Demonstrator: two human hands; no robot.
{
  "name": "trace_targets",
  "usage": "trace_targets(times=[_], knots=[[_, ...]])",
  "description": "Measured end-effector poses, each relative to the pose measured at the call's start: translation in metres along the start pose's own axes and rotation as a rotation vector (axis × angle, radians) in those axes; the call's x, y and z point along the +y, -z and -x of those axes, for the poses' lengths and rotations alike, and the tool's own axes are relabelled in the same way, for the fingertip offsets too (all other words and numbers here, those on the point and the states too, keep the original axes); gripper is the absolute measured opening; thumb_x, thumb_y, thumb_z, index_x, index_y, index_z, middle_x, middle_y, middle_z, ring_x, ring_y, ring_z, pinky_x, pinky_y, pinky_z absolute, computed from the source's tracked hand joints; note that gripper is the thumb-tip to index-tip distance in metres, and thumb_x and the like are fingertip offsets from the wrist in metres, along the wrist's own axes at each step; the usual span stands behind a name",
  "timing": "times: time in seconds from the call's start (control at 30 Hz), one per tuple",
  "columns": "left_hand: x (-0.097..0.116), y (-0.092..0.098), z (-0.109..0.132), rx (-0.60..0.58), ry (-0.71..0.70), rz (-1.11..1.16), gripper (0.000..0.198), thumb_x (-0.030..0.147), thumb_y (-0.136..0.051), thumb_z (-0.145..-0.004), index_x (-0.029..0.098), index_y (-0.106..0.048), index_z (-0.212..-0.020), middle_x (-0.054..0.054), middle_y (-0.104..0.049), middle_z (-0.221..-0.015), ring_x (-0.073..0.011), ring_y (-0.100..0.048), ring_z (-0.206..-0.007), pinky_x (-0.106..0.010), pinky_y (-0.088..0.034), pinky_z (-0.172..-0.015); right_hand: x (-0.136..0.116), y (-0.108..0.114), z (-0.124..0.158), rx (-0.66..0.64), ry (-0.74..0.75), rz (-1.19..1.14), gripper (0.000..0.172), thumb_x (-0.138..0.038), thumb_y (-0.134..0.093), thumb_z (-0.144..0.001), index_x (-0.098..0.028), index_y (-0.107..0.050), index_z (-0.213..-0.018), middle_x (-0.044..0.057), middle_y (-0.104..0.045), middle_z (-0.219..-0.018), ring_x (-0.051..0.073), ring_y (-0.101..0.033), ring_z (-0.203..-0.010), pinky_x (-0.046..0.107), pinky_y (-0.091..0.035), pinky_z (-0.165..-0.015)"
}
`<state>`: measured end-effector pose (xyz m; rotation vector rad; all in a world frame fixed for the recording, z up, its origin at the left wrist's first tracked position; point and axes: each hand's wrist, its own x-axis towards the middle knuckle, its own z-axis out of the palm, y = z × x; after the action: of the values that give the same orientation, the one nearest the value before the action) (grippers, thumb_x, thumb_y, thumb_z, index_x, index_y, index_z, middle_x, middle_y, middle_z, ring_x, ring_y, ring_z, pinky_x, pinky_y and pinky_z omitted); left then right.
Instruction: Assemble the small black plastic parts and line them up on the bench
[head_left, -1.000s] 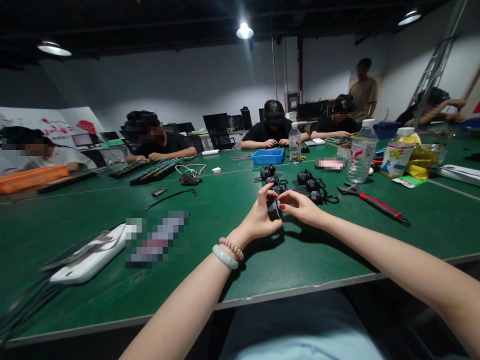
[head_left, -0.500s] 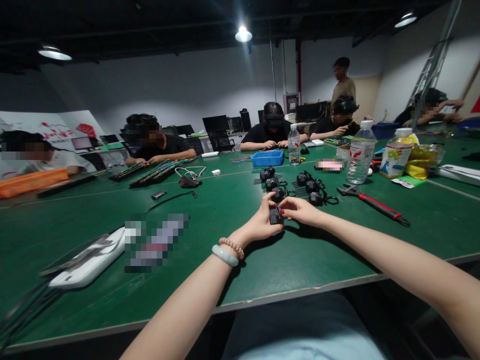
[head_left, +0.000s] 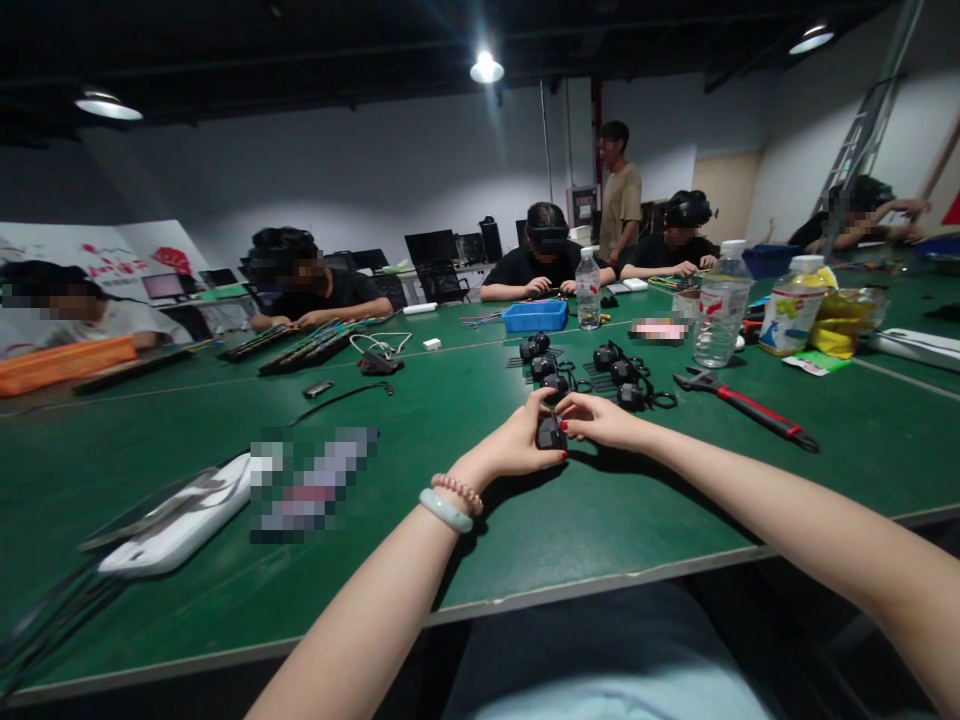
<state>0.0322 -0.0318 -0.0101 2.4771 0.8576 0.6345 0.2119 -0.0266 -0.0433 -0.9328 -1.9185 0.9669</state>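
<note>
Black plastic, a small part, sits pinched between my two hands just above the green table. My left hand grips it from the side, thumb beneath and fingertips on top, and my right hand closes thumb and forefinger on its other end. I judge the step to be working this piece over by fingertip, both hands pressed close around it. Any next move asks for a firm, even pinch and small turns, since the part is little; my fingers partly hide it, so I cannot tell its exact shape. Just beyond the part lies a cluster of similar black pieces with cables, near enough to snag a finger. Right of the part rests a red-handled wrench, and farther back on that side a water bottle. Behind the part, well apart, stands a blue tray. Far left of the part lies a white device. Other people work beyond the part, across the table
</note>
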Motion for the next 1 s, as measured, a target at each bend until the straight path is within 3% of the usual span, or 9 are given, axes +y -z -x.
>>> trace_targets(times=[0.13, 0.33, 0.6, 0.83, 1.0], knots=[[0.004, 0.003, 0.001, 0.035, 0.008, -0.004, 0.078, 0.030, -0.063, -0.059, 0.020, -0.018, -0.123, -0.009, -0.048, -0.102, -0.0222, -0.048, -0.094, -0.041, -0.037, -0.084, 0.002, 0.000, -0.001, -0.006, 0.001, -0.005, 0.025, -0.024, -0.051, -0.069, -0.015, -0.050, -0.092, 0.002, -0.058, -0.080, 0.010, -0.051, -0.063, 0.022, -0.041, -0.056], [0.006, -0.009, -0.004, 0.093, 0.017, 0.217, 0.083, 0.027, -0.064, -0.060, 0.019, -0.011, -0.124, -0.009, -0.047, -0.103, -0.0195, -0.049, -0.095, -0.039, -0.038, -0.084, 0.005, 0.000, -0.002, 0.001, -0.002, -0.028, 0.024, -0.025, -0.052, -0.068, -0.014, -0.051, -0.090, 0.004, -0.058, -0.082, 0.011, -0.053, -0.068, 0.023, -0.043, -0.058], [-0.004, -0.008, -0.006, 0.039, 0.082, 0.260, 0.088, 0.027, -0.065, -0.058, 0.019, -0.007, -0.124, -0.006, -0.048, -0.095, -0.0163, -0.053, -0.082, -0.035, -0.043, -0.074, 0.002, 0.002, 0.000, 0.008, 0.048, 0.090, 0.023, -0.024, -0.050, -0.070, -0.015, -0.052, -0.092, 0.004, -0.059, -0.083, 0.011, -0.053, -0.066, 0.024, -0.042, -0.060], [-0.002, -0.009, -0.006, 0.005, 0.080, 0.280, 0.083, 0.020, -0.061, -0.060, 0.021, -0.008, -0.123, -0.004, -0.044, -0.091, -0.0085, -0.050, -0.066, -0.023, -0.044, -0.057, 0.000, 0.003, 0.001, 0.030, 0.086, 0.194, 0.024, -0.025, -0.048, -0.072, -0.015, -0.054, -0.093, 0.004, -0.058, -0.083, 0.010, -0.052, -0.064, 0.024, -0.042, -0.058], [0.000, -0.009, -0.007, 0.004, 0.079, 0.309, 0.082, 0.016, -0.060, -0.059, 0.021, -0.008, -0.123, -0.003, -0.043, -0.091, -0.0092, -0.051, -0.068, -0.024, -0.045, -0.059, 0.001, 0.004, 0.004, 0.001, 0.146, 0.152, 0.035, -0.015, -0.052, -0.065, -0.017, -0.049, -0.100, 0.005, -0.049, -0.098, 0.013, -0.052, -0.077, 0.024, -0.045, -0.062]])
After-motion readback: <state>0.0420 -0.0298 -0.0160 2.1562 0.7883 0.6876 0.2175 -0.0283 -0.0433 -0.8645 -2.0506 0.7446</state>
